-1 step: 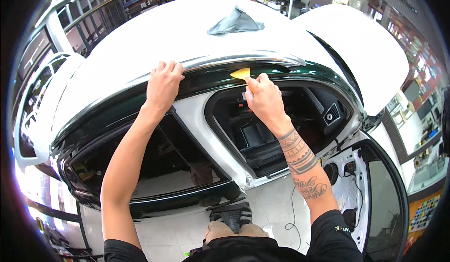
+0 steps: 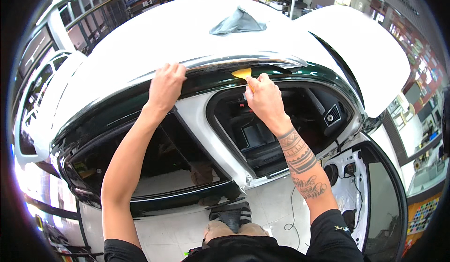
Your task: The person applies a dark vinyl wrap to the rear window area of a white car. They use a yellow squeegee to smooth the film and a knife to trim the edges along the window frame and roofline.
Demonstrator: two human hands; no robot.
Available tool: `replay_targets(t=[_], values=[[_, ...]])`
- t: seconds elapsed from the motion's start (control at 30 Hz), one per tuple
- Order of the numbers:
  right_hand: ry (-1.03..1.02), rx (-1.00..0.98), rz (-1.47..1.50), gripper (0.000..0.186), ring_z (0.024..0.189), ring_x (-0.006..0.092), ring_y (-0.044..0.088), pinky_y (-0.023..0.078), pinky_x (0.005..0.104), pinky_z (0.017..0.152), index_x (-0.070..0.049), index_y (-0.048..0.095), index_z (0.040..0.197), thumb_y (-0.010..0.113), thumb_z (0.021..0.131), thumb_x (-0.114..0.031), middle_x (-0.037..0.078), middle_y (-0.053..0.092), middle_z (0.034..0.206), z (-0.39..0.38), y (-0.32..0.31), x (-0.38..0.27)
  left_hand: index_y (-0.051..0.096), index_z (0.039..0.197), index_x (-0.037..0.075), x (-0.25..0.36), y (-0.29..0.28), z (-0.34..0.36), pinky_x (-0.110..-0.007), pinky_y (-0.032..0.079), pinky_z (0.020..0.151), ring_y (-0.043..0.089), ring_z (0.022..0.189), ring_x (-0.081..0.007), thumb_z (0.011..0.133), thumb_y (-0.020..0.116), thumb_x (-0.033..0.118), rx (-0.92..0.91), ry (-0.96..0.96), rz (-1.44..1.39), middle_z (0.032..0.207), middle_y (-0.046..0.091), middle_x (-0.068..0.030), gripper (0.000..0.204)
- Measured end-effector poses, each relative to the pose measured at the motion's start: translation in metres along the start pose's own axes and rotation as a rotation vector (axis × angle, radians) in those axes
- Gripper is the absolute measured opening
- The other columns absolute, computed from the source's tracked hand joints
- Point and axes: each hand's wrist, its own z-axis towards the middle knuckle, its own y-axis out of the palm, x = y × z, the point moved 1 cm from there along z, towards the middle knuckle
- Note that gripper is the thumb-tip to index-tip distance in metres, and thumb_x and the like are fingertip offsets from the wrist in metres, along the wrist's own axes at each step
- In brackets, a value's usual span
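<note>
Gripping a yellow scraper [image 2: 242, 73] was the right hand [image 2: 265, 98]; the left hand [image 2: 166, 87] curled at silver trim [image 2: 234, 59], grasp indeterminable.

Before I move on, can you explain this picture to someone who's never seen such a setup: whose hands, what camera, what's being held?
No machine here: these are a person's own bare hands. The picture comes from a wide fisheye camera worn on the head, looking down, so straight edges bend near the rim. In front is a car with a white roof. The right hand holds a yellow flat-bladed tool, its blade at the dark green band just below the silver rail. The left hand is at the same rail, farther left; whether it grips is hard to tell. A grey cloth lies on the roof, and a car door stands open at the right.
</note>
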Motion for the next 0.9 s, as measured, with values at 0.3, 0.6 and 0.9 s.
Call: replay_targets(t=[0.3,0.6,0.9], values=[[0.128,0.173,0.286,0.022,0.076,0.0414,0.067,0.057,0.0492,0.073,0.003,0.062,0.099,0.068,0.082,-0.009,0.023,0.064,0.084,0.017,0.013,0.005,0.064,0.11,0.005,-0.022,-0.012,-0.016,-0.045,0.052,0.083,0.064,0.093,-0.0313,0.09,0.069,0.016,0.143,-0.022,0.074,0.094,0.064,-0.0121,0.023],[0.881,-0.326,1.335,0.022,0.043,0.0074,0.047,0.033,0.021,0.035,0.001,0.058,0.097,0.049,0.102,-0.018,0.007,0.061,0.068,0.017,0.014,-0.023,0.065,0.098,0.001,-0.038,-0.001,-0.05,-0.037,0.054,0.083,0.063,0.097,-0.0263,0.085,0.06,0.008,0.121,0.086,0.028,0.1,0.063,-0.011,0.016],[1.078,-0.329,1.445,0.016,0.044,0.0053,0.043,0.032,0.019,0.035,0.001,0.056,0.098,0.045,0.097,-0.009,0.003,0.056,0.069,0.051,0.014,-0.031,0.068,0.104,0.005,-0.052,-0.002,-0.053,-0.038,0.052,0.084,0.061,0.096,-0.0255,0.086,0.062,0.002,0.259,0.092,-0.093,0.097,0.063,-0.0071,0.019]])
